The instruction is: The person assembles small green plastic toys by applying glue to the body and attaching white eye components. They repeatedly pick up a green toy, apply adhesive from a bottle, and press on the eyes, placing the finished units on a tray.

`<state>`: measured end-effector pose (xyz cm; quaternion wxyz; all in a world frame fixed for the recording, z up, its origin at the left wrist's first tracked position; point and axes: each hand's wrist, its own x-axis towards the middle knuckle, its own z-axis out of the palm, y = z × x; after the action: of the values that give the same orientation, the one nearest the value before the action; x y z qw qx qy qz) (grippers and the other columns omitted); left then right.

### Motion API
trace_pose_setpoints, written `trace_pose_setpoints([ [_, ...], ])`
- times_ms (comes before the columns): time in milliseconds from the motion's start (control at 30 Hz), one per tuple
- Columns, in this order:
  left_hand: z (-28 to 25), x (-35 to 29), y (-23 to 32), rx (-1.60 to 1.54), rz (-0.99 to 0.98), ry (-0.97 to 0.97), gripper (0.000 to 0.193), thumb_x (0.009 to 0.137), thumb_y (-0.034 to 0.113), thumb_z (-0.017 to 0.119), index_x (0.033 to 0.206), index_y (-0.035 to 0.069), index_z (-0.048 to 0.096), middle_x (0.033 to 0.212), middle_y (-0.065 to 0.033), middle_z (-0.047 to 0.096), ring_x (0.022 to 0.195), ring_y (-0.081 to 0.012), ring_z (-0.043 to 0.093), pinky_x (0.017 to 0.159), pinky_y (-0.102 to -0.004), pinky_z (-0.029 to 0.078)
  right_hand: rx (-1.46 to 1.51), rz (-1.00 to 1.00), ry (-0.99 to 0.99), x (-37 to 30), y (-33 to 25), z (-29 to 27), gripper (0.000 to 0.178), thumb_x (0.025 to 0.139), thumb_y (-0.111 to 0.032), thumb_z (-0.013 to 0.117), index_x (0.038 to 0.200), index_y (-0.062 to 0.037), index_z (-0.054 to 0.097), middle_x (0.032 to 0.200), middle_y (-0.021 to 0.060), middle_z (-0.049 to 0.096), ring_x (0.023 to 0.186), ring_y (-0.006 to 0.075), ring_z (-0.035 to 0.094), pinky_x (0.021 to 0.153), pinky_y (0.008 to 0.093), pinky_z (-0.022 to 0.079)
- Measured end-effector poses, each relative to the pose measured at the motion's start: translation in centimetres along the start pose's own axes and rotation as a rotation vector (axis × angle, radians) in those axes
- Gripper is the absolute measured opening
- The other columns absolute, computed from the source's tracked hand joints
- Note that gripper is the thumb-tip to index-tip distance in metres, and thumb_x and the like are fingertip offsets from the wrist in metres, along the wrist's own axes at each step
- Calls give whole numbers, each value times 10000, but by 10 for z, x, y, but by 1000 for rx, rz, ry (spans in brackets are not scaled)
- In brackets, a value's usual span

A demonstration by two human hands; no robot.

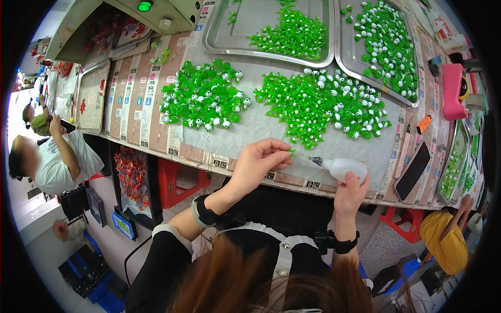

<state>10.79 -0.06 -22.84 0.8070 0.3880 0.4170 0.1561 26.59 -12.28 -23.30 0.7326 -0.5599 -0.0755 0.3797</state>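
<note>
Here, a long table (245, 136) covered with a pale sheet runs across the view. At its far edge lie two metal trays: the left tray (219, 39) holds a loose heap of green pieces, and the right tray (348, 49) holds green pieces mixed with white ones. On the sheet itself sit two large piles, a left pile (203, 95) and a right pile (323, 104), both of small green parts with white beads among them. A black phone (413, 170) lies flat near the table's right end, beside an orange marker (424, 124). Nearer the table's front edge, the right hand (350, 194) is wrapped around a small white squeeze bottle (344, 168), fingers closed about its body, the thin nozzle pointing left. The left hand (257, 163) has thumb and forefinger pinched together on one tiny green piece (291, 152), held just above the sheet and just beside the nozzle tip.
</note>
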Motion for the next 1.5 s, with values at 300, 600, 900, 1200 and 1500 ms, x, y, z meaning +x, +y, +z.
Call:
trace_pose_setpoints([
  [300,0,2,-6,50,43,15,141,783,16,485,907,-49,497,827,-96,558,772,-147,566,685,-217,466,-107,-7,-56,-1,2,-1,224,649,-73,612,766,-54,423,668,-25,418,583,38,371,510,167,308],
  [600,0,1,-4,54,51,12,140,781,11,484,907,-50,499,823,-97,560,773,-151,568,683,-217,466,-146,-2,-61,-1,1,-1,225,652,-82,619,770,-50,430,666,-24,426,587,38,382,525,172,318],
  [900,0,2,-1,7,5,18,146,790,30,477,912,-46,502,814,-93,565,754,-136,571,664,-202,466,-68,6,-20,1,5,7,242,659,-103,619,807,-39,440,685,3,470,576,52,420,496,177,339],
  [1200,0,1,1,6,-2,11,151,792,38,478,917,-43,500,820,-92,564,751,-130,570,658,-200,467,-129,-18,-71,2,6,6,211,676,-118,589,808,-54,438,683,-1,470,571,57,424,484,178,324],
  [1500,1,0,2,-4,-12,12,157,794,53,478,922,-35,499,819,-89,565,744,-131,571,650,-198,465,93,-6,49,-1,-4,0,261,688,-58,586,895,-24,430,790,43,500,688,85,471,600,225,387],
])
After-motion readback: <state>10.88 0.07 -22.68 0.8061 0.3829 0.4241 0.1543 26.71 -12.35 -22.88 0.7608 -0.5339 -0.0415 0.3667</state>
